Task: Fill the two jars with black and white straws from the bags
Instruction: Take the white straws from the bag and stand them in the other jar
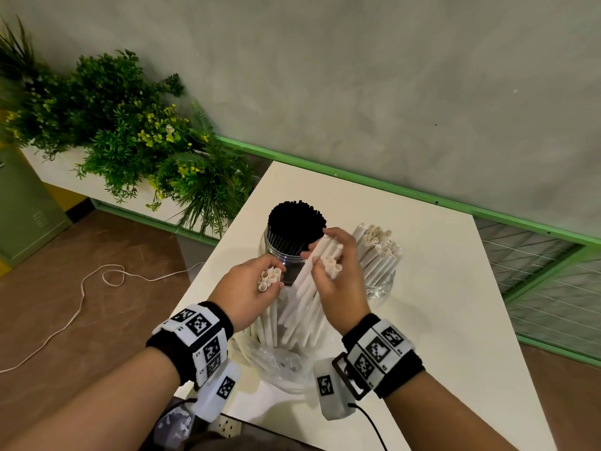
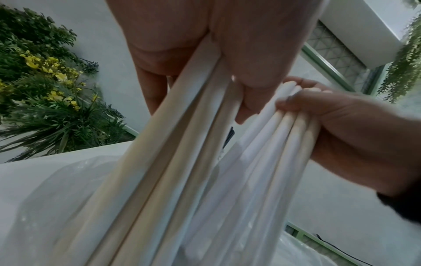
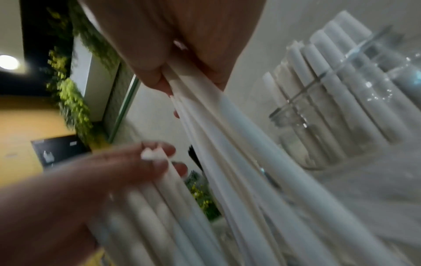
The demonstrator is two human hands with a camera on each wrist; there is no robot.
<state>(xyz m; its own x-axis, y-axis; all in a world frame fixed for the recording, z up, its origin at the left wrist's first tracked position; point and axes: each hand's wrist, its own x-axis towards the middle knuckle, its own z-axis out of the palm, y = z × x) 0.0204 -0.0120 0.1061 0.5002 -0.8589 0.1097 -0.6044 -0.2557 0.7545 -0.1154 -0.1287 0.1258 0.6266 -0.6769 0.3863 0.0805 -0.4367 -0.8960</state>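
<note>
white straws [image 1: 302,307] stood in bag [image 1: 279,366] near table edge; left hand [image 1: 250,294] & right hand [image 1: 338,281] each gripped a bunch. mid-transfer; next prob. lift into half-full jar [image 1: 379,281] beside black jar [image 1: 292,236].

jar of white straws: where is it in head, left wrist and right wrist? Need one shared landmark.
Head: jar of white straws right of centre, behind the right hand.
Left wrist: not in view.
Right wrist: upper right, blurred.
Shared landmark: the white straws that the right hand grips, seen in all three.
</note>
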